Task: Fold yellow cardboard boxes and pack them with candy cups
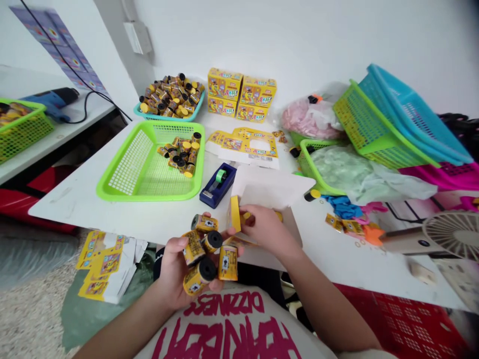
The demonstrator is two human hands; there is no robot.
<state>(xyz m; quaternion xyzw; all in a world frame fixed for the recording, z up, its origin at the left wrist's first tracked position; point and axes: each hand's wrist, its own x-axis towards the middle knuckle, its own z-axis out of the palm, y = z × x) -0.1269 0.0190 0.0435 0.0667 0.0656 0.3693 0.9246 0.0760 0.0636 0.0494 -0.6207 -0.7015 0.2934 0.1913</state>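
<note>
Several small yellow canisters with black caps [193,248] are cradled in my left hand [175,269], held above my lap at the table's front edge. My right hand [262,227] reaches into an opened yellow-and-white cardboard box [291,219] just to the right. Its fingers are bent at the box's side flap [235,213], by a yellow canister partly hidden inside; whether they grip it cannot be made out. Behind the left hand lies a blue tape dispenser [218,184] with green tape.
A green basket [149,192] holds several canisters. Behind it, a blue basket [190,118] is heaped with more. Closed yellow boxes [241,94] are stacked by the wall, with flat cartons [247,142] before them. Stacked baskets [385,119], bags and a fan [452,232] occupy the right.
</note>
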